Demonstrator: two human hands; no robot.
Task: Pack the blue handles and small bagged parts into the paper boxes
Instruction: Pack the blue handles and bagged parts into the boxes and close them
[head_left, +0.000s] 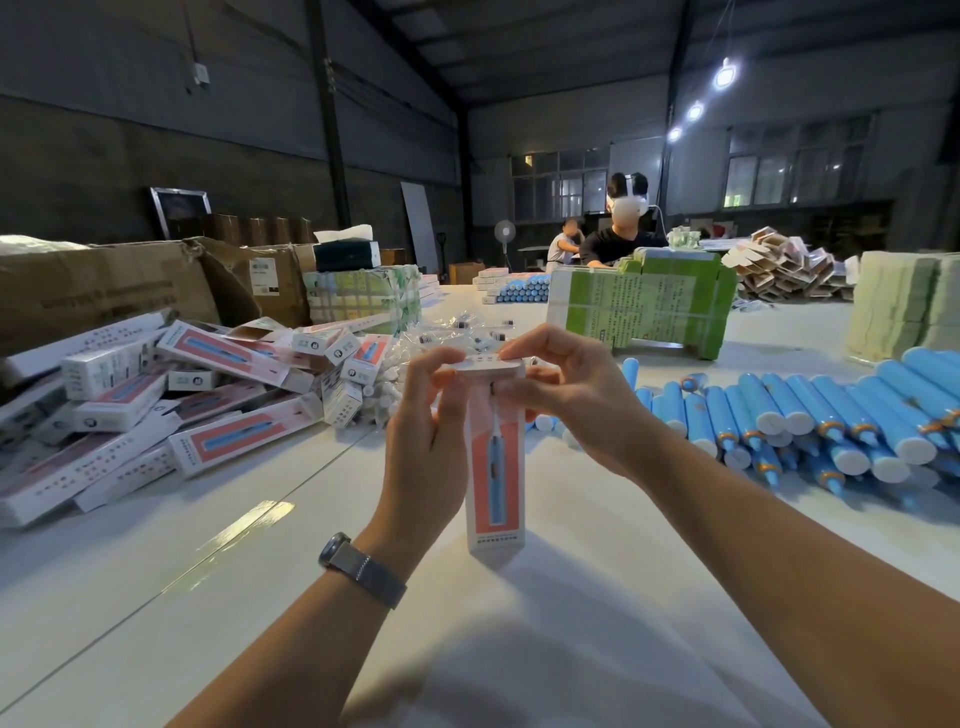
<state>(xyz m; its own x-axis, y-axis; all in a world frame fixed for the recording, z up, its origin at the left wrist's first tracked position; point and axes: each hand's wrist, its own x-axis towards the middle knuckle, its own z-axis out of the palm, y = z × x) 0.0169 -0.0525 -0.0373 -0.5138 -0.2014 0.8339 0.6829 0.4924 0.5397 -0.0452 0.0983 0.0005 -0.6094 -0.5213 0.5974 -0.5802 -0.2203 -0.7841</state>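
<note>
fingers pinch the flap.
our left hand grips the upright box; our right hand pinches its top, directly above.

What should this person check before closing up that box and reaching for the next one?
1. Box steady: ok, it stands upright on the white table, left hand gripping its side.
2. Top flap under control: ok, fingers of both hands pinch it; right hand at the top.
3. Handle and bagged part inside: cannot tell, the box hides its contents.
4. Flap fully tucked: not ok, it is not yet shut.
5. More blue handles available: ok, rows lie to the right.
6. Finished boxes pile within sight: ok, on the left.
</note>
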